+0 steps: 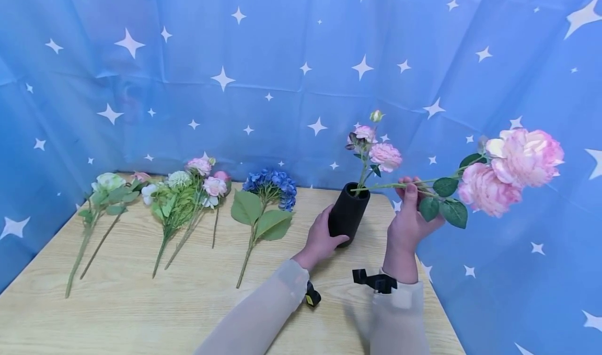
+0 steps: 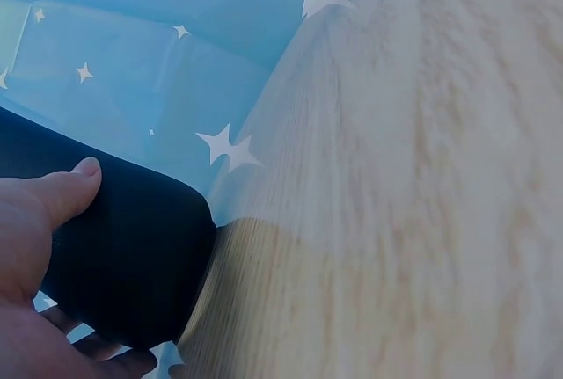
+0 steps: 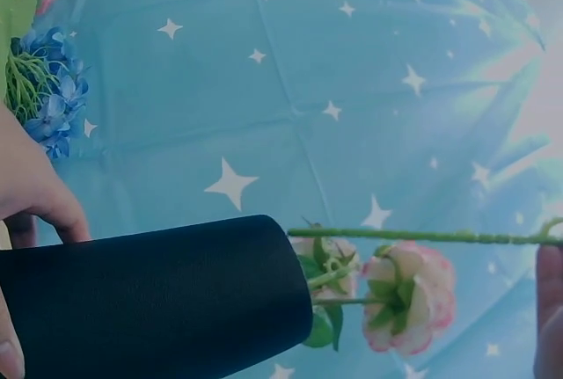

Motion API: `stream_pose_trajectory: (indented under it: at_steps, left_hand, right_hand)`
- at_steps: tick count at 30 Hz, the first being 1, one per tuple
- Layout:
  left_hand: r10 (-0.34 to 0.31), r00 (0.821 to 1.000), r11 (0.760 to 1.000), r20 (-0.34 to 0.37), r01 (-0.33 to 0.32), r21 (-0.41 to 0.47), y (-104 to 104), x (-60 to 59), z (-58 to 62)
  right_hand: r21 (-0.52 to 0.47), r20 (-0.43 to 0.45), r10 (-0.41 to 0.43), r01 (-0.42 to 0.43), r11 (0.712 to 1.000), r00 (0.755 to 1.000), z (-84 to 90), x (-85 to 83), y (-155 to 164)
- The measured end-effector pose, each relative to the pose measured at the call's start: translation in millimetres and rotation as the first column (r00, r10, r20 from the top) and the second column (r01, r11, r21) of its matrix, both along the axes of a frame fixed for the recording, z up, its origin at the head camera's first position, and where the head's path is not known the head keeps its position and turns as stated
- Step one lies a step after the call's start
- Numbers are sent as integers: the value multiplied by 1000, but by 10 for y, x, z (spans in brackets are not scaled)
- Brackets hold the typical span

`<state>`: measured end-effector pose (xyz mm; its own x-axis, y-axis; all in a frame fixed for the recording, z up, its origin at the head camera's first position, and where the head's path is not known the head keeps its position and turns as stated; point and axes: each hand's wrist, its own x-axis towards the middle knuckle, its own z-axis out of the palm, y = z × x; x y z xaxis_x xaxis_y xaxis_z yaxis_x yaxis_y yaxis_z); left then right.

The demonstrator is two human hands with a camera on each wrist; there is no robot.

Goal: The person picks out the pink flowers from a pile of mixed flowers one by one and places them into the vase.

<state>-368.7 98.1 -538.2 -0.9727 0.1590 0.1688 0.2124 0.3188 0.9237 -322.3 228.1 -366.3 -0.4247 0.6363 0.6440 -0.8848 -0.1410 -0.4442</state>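
- The work in hand looks to be about a fifth done: one small pink spray (image 1: pixel 371 146) already stands upright in the black vase (image 1: pixel 348 214), and a second stem is on its way there.
- That second stem, a big pink double bloom (image 1: pixel 512 172), lies nearly level in the air to the right of the vase; its cut end reaches the vase mouth, just over the rim, though I cannot tell from the head view whether the tip is inside yet.
- Left to go, by my judgement: three bunches lie flat on the counter (image 1: pixel 141 313), well apart from the vase. They are a blue hydrangea (image 1: pixel 270 185), a mixed pink-and-white bunch (image 1: pixel 193 193) and a pale green-white bunch (image 1: pixel 105 187).
- The left hand (image 1: pixel 320 240) is wrapped round the lower part of the vase, thumb on its near side, fingers curled behind it; the left wrist view shows the thumb (image 2: pixel 62 190) pressed flat against the dark wall.
- The right hand (image 1: pixel 409 219) is raised beside the vase and pinches the green stem of the big bloom between thumb and fingertips, close to the first leaves.
- The vase stands on the counter near its back right corner, in front of the starred blue cloth (image 1: pixel 282 57).
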Motion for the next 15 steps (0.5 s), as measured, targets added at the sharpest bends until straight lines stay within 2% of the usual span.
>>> stream_pose_trajectory:
  at_steps: [6,15]
  left_hand:
    - [-1,1000,1000,-1,1,-2,-12,12,2]
    - [0,1000,1000,17,0,-22,9,2,-6]
  right_hand:
    - [26,11,-28,28,999,1000,-5,-6,-7]
    - [64,26,-14,12,998,1000,-75,-121,6]
